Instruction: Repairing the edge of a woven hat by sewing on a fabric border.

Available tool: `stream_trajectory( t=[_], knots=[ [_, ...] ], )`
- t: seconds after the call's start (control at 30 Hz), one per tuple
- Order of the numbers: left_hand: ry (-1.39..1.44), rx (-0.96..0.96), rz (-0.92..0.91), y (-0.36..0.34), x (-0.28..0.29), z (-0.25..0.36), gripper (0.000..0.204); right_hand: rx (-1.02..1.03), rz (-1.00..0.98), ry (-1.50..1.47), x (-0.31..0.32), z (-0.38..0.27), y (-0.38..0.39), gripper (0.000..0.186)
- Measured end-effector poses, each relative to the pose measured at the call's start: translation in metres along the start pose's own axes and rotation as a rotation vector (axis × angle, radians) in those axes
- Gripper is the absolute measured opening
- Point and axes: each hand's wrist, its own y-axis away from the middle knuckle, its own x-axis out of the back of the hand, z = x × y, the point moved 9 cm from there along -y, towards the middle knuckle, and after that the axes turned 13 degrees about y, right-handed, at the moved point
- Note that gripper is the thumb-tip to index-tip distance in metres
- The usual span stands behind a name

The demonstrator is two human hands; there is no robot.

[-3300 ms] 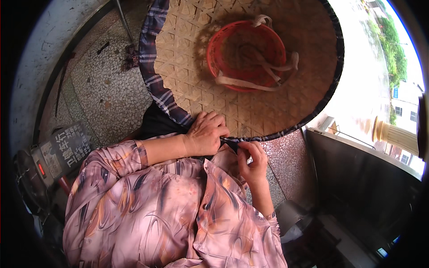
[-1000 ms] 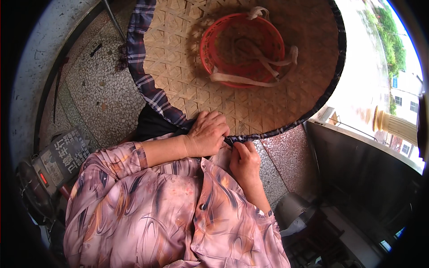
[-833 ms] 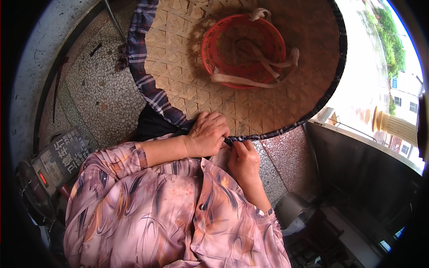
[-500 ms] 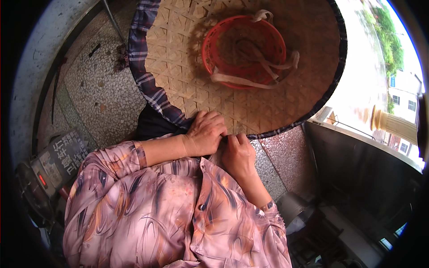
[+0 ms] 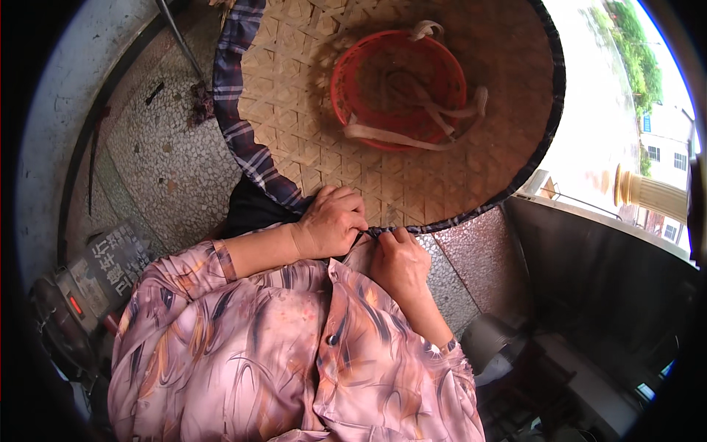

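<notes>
A wide woven straw hat lies underside up in front of me, with a red plastic headpiece and pale cloth ties at its centre. Dark plaid cloth wraps its rim; on the left the band is broad, on the right narrow. At the near edge my left hand grips the rim, fingers bent over the cloth and woven underside. Just right of it, my right hand pinches the dark cloth edging between thumb and fingers. Whether it also holds something small is hidden.
Speckled stone floor extends to the left, with a thin metal rod at upper left. A sewing machine is at lower left. To the right stands a dark panel, with a grey bin-like container below.
My right hand has shifted slightly right and down along the rim, away from the left hand. More of the edging shows between them. The left hand keeps its grip.
</notes>
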Motion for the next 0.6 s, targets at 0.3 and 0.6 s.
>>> stream_trajectory(
  t=[0.3, 0.6],
  knots=[
    [-0.021, 0.029, -0.052, 0.001, -0.002, -0.001, 0.011, 0.082, -0.113, 0.126, -0.012, -0.01, -0.007, 0.01],
    [-0.001, 0.013, -0.05, -0.008, -0.002, 0.001, 0.011, 0.001, 0.003, 0.123, -0.003, -0.004, -0.009, 0.007]
  ],
)
